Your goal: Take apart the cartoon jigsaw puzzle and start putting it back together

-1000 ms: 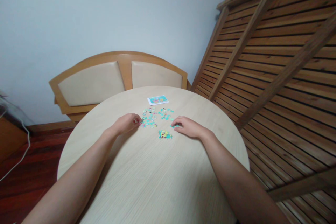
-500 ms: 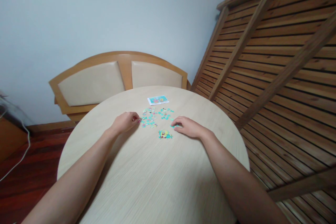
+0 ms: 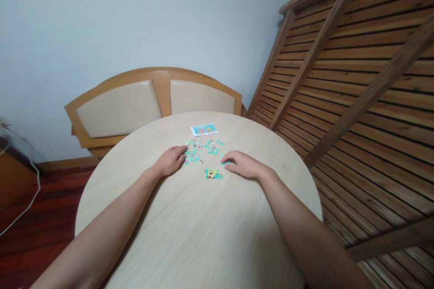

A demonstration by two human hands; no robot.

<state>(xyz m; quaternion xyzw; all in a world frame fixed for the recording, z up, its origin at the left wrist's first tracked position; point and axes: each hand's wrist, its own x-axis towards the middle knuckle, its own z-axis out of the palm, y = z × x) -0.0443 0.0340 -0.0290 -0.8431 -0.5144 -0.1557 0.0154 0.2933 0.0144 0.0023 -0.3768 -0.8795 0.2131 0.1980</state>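
Loose jigsaw puzzle pieces point(image 3: 194, 157), mostly teal and white, lie scattered on the round table point(image 3: 190, 226). My left hand point(image 3: 171, 160) rests at their left edge, fingers stretched out and touching the outer pieces. To the right, my right hand point(image 3: 242, 163) lies low on the table with bent fingers and a gap between thumb and forefinger. Teal pieces show in that gap and partly under the fingers. A joined puzzle section point(image 3: 213, 173) with a yellow cartoon face sits between the hands, nearer to me.
A picture sheet point(image 3: 204, 129) with cartoon figures lies behind the pieces. Beyond the table stands a padded wooden headboard point(image 3: 166, 92). A slatted wooden frame point(image 3: 339, 76) leans along the right side. A white cable point(image 3: 36, 180) hangs at the left.
My left hand has moved slightly right, and its pinched fingers have straightened out over the edge of the pieces. My right hand has stayed in place.
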